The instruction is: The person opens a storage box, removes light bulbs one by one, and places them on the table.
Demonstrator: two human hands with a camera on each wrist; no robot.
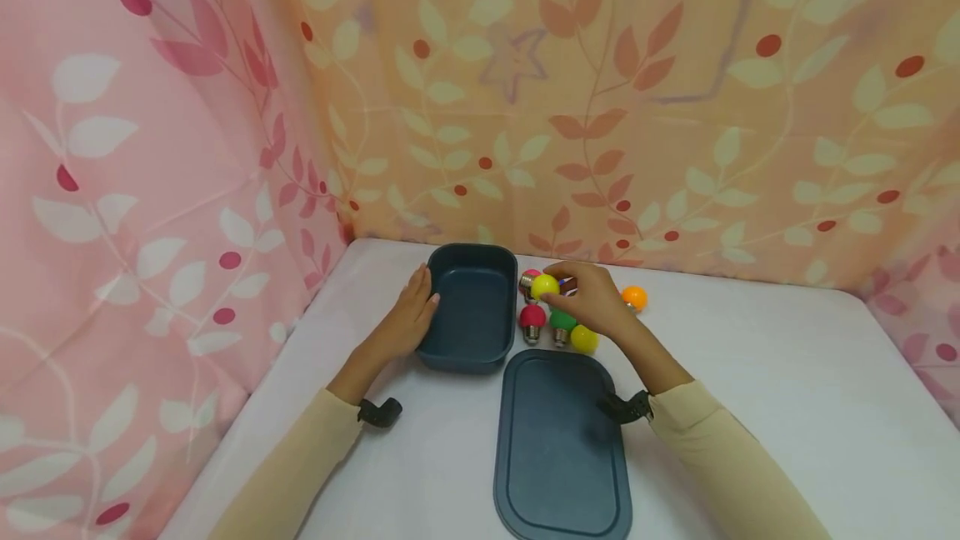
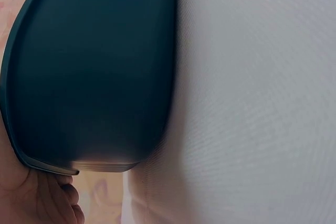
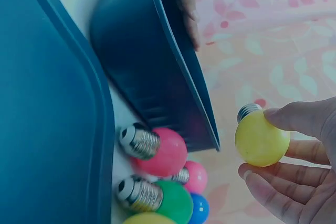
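My right hand [image 1: 588, 297] pinches a yellow light bulb [image 3: 262, 139] between thumb and fingers, its metal screw base pointing toward the box. It hovers above several other bulbs: a red one [image 3: 169, 153], a green one [image 3: 176, 201], a pink one [image 3: 195, 177], a blue one [image 3: 199, 209] and a second yellow one [image 1: 585, 339]. A dark blue rectangular box [image 1: 471, 311] stands left of them, with no bulb visible inside. My left hand [image 1: 408, 315] rests along the box's left wall, fingers straight, thumb at the rim.
The box's dark blue lid [image 1: 562, 444] lies flat in front of the bulbs. An orange bulb [image 1: 634, 298] sits apart, right of my right hand. A white cloth [image 1: 757, 357] covers the table, and a patterned curtain [image 1: 675, 148] hangs behind it.
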